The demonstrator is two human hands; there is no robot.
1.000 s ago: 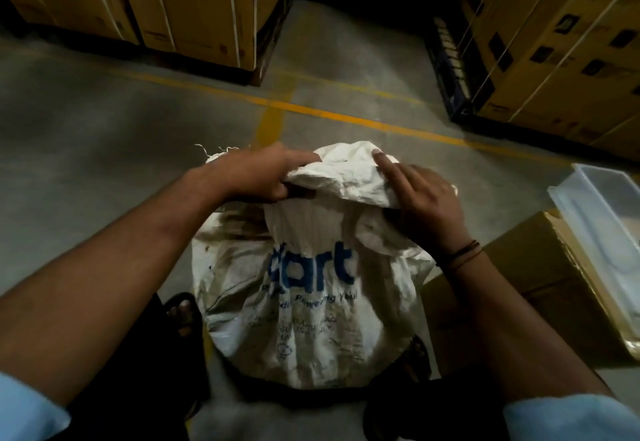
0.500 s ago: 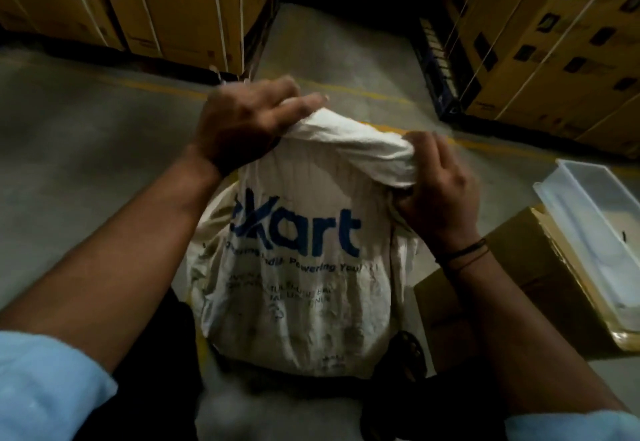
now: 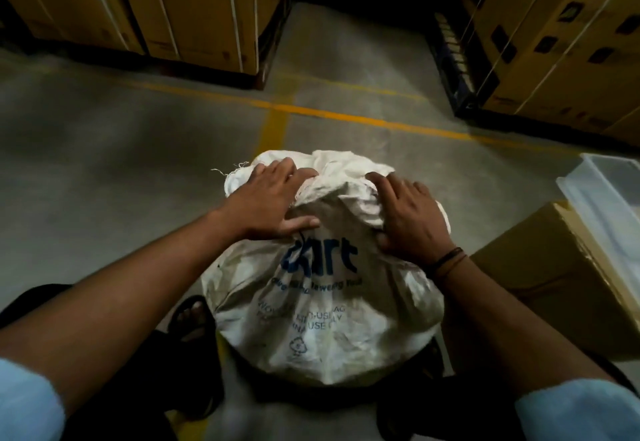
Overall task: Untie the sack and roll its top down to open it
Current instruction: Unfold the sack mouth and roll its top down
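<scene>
A white woven sack (image 3: 322,329) with blue print stands on the floor between my feet. Its top (image 3: 341,170) is bunched and folded down into a thick crumpled roll. My left hand (image 3: 273,198) lies flat on the left side of that roll, fingers fairly straight and thumb stretched across the sack's front, pressing down. My right hand (image 3: 408,218) sits on the right side, fingers curved over a wad of the folded fabric with the thumb tucked beneath it. No tie is visible. The sack's inside is hidden.
A brown carton (image 3: 561,284) stands right of the sack, with a clear plastic bin (image 3: 609,198) on it. Strapped cardboard boxes on pallets line the far left (image 3: 194,7) and far right (image 3: 554,42). Yellow lines (image 3: 346,116) cross the concrete floor. My sandalled foot (image 3: 192,316) is left of the sack.
Both hands came down from a raised position, pushing the sack's top lower. The sack now sits shorter and wider, with part of its blue print covered by the fold.
</scene>
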